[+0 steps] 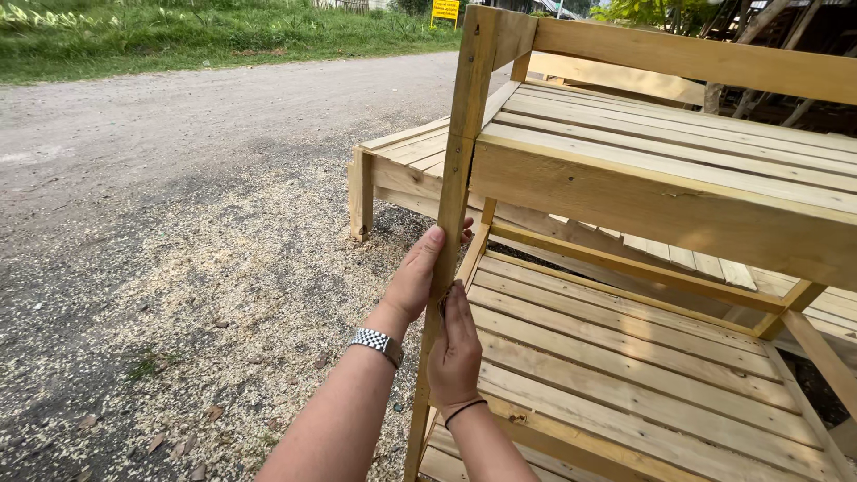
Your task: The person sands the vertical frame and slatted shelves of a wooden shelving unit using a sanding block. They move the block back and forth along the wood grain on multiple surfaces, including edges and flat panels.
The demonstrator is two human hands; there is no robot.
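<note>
Gravel road strewn with sawdust, running far-left; grass verge beyond.

Slatted wooden shelf rack fills right half: upper shelf of pale slats, lower shelf near and below. Second slatted frame behind, sitting low on the ground, far of the rack.

Corner post of the rack: long axis near-vertical, leaning slightly right toward the top, running from top rail down out of view at bottom edge.

Left hand on the post's outer left face, thumb up along the edge, fingers wrapped round behind — closed on the post. Metal-link wristwatch on that wrist.

Right hand just below and right of the left, flat against the post's inner face, fingers straight, pointing up; pressing rather than clasping. Cannot tell if anything small is pinched at the fingertips. Dark band on that wrist.

Both hands touching the post at lower-shelf height, one each side; left sits higher, right nearer.
</note>
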